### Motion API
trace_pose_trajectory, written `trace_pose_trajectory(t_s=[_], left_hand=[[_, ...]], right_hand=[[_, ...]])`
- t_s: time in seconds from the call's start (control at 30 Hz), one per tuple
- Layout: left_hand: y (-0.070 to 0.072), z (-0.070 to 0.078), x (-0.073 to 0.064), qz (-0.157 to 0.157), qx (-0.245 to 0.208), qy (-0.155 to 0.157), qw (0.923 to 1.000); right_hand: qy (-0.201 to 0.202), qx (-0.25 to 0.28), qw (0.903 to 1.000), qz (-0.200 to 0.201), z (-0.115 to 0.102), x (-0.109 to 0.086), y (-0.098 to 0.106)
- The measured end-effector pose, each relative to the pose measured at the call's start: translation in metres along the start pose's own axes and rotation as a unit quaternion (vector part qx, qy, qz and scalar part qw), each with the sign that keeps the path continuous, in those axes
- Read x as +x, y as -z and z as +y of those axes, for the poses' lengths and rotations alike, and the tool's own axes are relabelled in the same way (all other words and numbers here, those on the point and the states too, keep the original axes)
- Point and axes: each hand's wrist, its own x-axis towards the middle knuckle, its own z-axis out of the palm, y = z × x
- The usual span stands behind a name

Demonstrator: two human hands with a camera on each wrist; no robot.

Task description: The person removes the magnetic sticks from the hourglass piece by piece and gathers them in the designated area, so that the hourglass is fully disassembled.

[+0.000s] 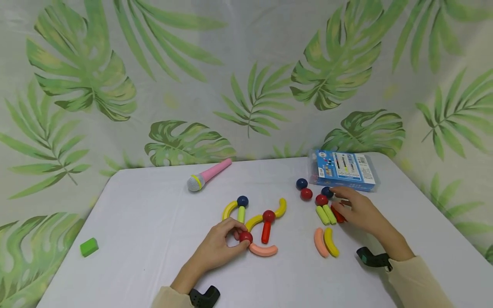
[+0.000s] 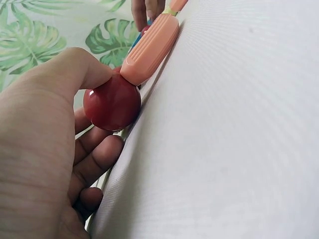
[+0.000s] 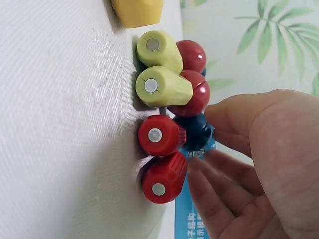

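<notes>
One red ball (image 1: 245, 237) in left hand (image 1: 220, 244), blue ball (image 1: 327, 192) at right hand (image 1: 359, 210).

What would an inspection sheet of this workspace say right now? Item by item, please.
Surface: white tabletop, woven-looking.
Job's things: one red ball touching a pink curved stick; two light green sticks beside two red sticks; dark blue ball near them.
Clutter: pink microphone; green block near the left edge; blue-labelled box at back right.
Hands: left hand pinches that red ball; right hand is at the dark blue ball, grip unclear.
Cables: nothing seen.
Surroundings: leaf-print backdrop behind.
</notes>
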Motion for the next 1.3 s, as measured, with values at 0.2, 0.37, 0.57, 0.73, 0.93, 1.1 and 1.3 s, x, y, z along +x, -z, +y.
trace_pose_trajectory(t_s=[0.2, 0.37, 0.57, 0.73, 0.93, 1.1, 1.3], left_hand=[[-0.001, -0.002, -0.001, -0.001, 0.002, -0.005, 1.0000], [-0.001, -0.002, 0.000, 0.001, 0.004, -0.003, 1.0000], [0.000, -0.003, 0.001, 0.008, 0.006, -0.017, 0.9998], [0.001, -0.002, 0.001, 0.004, 0.011, -0.015, 0.9998], [0.002, -0.003, 0.001, 0.003, 0.006, -0.011, 0.9999], [0.001, -0.004, 0.000, 0.000, 0.006, -0.017, 0.9998], [0.001, 0.000, 0.000, -0.001, 0.004, 0.003, 1.0000]], right_hand=[[-0.002, -0.031, 0.9995, 0.000, -0.003, -0.003, 0.001], [0.041, -0.028, 0.9982, 0.034, -0.023, -0.010, -0.003], [0.111, -0.037, 0.9931, 0.010, -0.086, -0.016, -0.037], [0.113, -0.062, 0.9914, -0.026, -0.124, -0.013, -0.062], [0.107, -0.066, 0.9912, -0.042, -0.137, 0.000, -0.081], [0.067, -0.072, 0.9937, -0.054, -0.141, 0.003, -0.090], [0.067, -0.081, 0.9934, -0.048, -0.140, 0.000, -0.089]])
